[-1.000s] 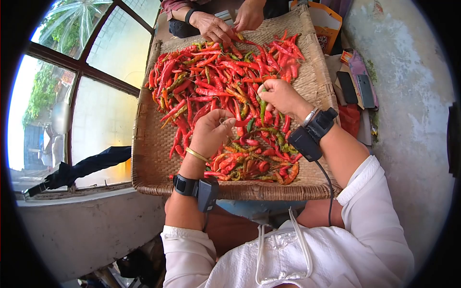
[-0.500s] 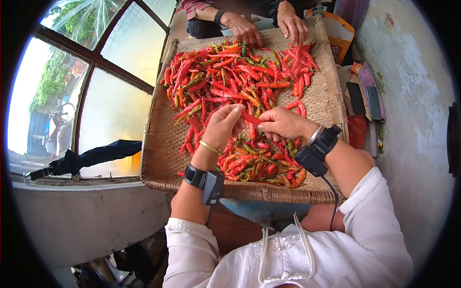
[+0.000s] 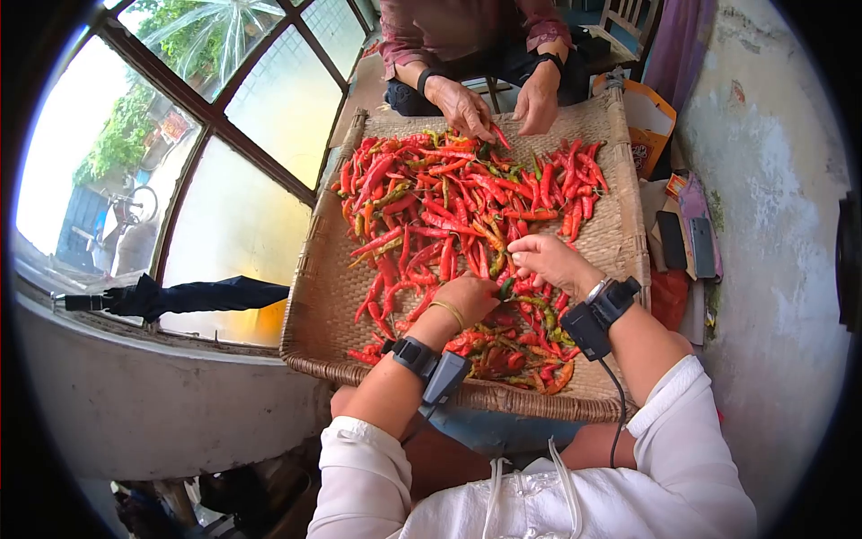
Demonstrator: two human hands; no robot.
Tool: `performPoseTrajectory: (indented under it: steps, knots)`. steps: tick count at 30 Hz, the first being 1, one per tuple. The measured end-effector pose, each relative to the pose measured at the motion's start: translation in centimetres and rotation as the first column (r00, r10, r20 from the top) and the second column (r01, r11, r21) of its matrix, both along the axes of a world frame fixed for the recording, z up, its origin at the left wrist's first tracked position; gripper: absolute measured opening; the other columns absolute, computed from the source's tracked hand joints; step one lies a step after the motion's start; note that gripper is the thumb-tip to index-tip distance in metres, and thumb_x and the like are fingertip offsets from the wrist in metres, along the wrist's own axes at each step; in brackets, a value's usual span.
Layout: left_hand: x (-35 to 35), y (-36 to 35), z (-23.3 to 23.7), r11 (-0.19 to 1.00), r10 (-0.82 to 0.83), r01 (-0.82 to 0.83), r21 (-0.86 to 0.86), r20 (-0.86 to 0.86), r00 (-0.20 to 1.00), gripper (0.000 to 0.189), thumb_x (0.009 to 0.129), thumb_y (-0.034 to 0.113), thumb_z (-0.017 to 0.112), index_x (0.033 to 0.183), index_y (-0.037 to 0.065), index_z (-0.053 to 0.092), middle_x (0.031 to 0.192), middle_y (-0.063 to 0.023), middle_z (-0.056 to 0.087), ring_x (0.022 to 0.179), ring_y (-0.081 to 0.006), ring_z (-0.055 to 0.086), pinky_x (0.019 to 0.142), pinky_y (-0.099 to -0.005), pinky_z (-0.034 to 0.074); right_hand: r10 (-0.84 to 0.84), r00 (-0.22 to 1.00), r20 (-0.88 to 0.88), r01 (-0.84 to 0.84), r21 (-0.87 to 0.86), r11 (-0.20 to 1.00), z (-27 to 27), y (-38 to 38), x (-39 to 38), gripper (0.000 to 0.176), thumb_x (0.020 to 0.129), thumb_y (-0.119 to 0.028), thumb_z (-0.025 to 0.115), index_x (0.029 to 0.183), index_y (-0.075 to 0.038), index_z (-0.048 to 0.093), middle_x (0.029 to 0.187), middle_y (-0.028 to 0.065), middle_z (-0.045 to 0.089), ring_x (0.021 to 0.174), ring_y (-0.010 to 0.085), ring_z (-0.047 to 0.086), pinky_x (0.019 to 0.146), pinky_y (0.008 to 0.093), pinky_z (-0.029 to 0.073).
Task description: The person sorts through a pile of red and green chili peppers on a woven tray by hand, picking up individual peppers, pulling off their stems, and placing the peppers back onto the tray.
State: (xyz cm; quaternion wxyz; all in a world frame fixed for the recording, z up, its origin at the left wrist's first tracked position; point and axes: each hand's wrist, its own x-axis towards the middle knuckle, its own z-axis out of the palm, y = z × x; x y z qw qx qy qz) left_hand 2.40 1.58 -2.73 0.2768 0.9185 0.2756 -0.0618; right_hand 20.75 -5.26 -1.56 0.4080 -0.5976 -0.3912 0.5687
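Note:
A broad heap of mostly red chili peppers (image 3: 440, 211), some green or yellowish, lies in a woven tray (image 3: 337, 301). Over the near part of the heap, my left hand (image 3: 469, 298) is turned back up, with its fingers curled at a dark green chili pepper (image 3: 505, 288). Most of those fingertips are hidden. Slightly above and to the right, my right hand (image 3: 552, 260) has thumb and fingers pinched together; what is between them is too small to make out. Below both hands lies a smaller group of red and green chili peppers (image 3: 512, 355).
Across the tray, another person's hands (image 3: 462, 106) work at the far edge beside a red pepper. A folded dark umbrella (image 3: 206, 296) lies along the window sill on the left. Two phones (image 3: 702, 247) and an orange bag (image 3: 648, 126) are by the right wall.
My hands held a red chili pepper between them; they have separated, the left lowering into the heap. The other person's hands have shifted, and the view has tilted up.

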Motion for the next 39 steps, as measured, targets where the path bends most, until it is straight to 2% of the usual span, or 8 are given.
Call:
performPoseTrajectory:
  steps: [10, 16, 20, 22, 25, 29, 34, 39]
  knots:
    - [0.4, -0.2, 0.0, 0.934, 0.245, -0.208, -0.29, 0.096, 0.965, 0.017, 0.071, 0.019, 0.063, 0.083, 0.007, 0.066, 0.068, -0.0089, 0.064, 0.059, -0.0144, 0.06, 0.058, -0.028, 0.047, 0.181, 0.956, 0.233, -0.181, -0.023, 0.983, 0.0, -0.9, -1.6, 0.025, 0.081, -0.017, 0.054, 0.098, 0.001, 0.058, 0.079, 0.0051, 0.061, 0.068, 0.0101, 0.056, 0.061, 0.0258, 0.045]
    - [0.8, -0.2, -0.3, 0.683, 0.521, -0.279, -0.675, 0.182, 0.834, 0.019, 0.083, 0.016, 0.057, 0.092, 0.0, 0.062, 0.069, 0.0011, 0.058, 0.057, -0.0048, 0.05, 0.05, -0.0193, 0.04, 0.13, 0.974, -0.184, -0.145, -0.071, 0.987, -0.2, -0.7, -1.6, 0.043, 0.084, -0.022, 0.054, 0.12, -0.003, 0.041, 0.091, 0.0042, 0.055, 0.066, 0.0094, 0.054, 0.047, 0.0207, 0.044]
    - [1.1, -0.3, -0.4, 0.554, 0.628, -0.159, -0.817, 0.285, 0.724, 0.013, 0.083, 0.012, 0.057, 0.089, 0.0, 0.061, 0.073, 0.0001, 0.059, 0.061, -0.0053, 0.052, 0.054, -0.019, 0.042, 0.152, 0.984, -0.091, -0.156, -0.048, 0.987, 0.4, -0.6, -1.7, 0.035, 0.081, -0.016, 0.056, 0.113, -0.003, 0.048, 0.082, 0.0015, 0.056, 0.06, 0.0068, 0.053, 0.046, 0.0195, 0.042]
    - [0.5, 0.4, -0.1, 0.634, 0.571, -0.19, -0.75, 0.287, 0.769, 0.012, 0.081, 0.011, 0.058, 0.085, 0.001, 0.061, 0.072, 0.0002, 0.059, 0.062, -0.0056, 0.053, 0.055, -0.0201, 0.043, 0.169, 0.985, -0.041, -0.172, -0.066, 0.983, 0.8, -0.5, -1.4, 0.031, 0.08, -0.014, 0.056, 0.109, -0.003, 0.051, 0.078, 0.0002, 0.056, 0.057, 0.0057, 0.052, 0.045, 0.0189, 0.042]
    - [-0.1, 1.9, 1.6, 0.886, 0.464, -0.408, -0.22, 0.418, 0.781, 0.012, 0.074, 0.015, 0.062, 0.078, 0.003, 0.062, 0.07, -0.0079, 0.061, 0.061, -0.0148, 0.058, 0.059, -0.0272, 0.045, 0.14, 0.99, 0.006, -0.139, -0.111, 0.984, 2.7, -0.4, -0.3, 0.021, 0.079, -0.01, 0.051, 0.098, -0.004, 0.057, 0.072, -0.0009, 0.056, 0.052, 0.004, 0.051, 0.043, 0.0174, 0.04]
    - [-2.9, 5.9, 1.5, 0.709, 0.419, -0.582, 0.398, 0.426, 0.802, 0.017, 0.073, 0.02, 0.058, 0.086, 0.009, 0.06, 0.088, -0.0095, 0.056, 0.08, -0.0281, 0.057, 0.068, -0.0384, 0.047, -0.142, 0.934, -0.328, 0.16, 0.027, 0.987, 2.7, -0.1, 2.2, 0.019, 0.083, -0.01, 0.05, 0.101, -0.003, 0.054, 0.075, 0.0024, 0.057, 0.053, 0.0045, 0.052, 0.044, 0.0178, 0.044]
    - [-5.3, 8.7, 0.0, 0.668, 0.592, -0.605, 0.433, 0.182, 0.785, 0.034, 0.073, 0.021, 0.059, 0.104, 0.009, 0.051, 0.102, -0.0106, 0.052, 0.087, -0.0303, 0.057, 0.072, -0.0393, 0.048, -0.421, 0.575, -0.702, 0.537, -0.064, 0.841, 2.4, -0.2, 4.4, 0.023, 0.085, -0.023, 0.052, 0.102, -0.009, 0.048, 0.081, 0.0071, 0.061, 0.061, 0.009, 0.056, 0.052, 0.0245, 0.046]
    - [-5.3, 8.9, -0.4, 0.765, 0.541, -0.468, 0.442, -0.046, 0.84, 0.035, 0.071, 0.021, 0.062, 0.102, 0.008, 0.05, 0.101, -0.0143, 0.054, 0.088, -0.0305, 0.057, 0.072, -0.0389, 0.047, -0.482, 0.618, -0.621, 0.455, -0.217, 0.863, 0.7, -0.3, 3.5, 0.024, 0.086, -0.026, 0.051, 0.099, -0.006, 0.05, 0.079, 0.0059, 0.062, 0.061, 0.0089, 0.057, 0.05, 0.023, 0.045]
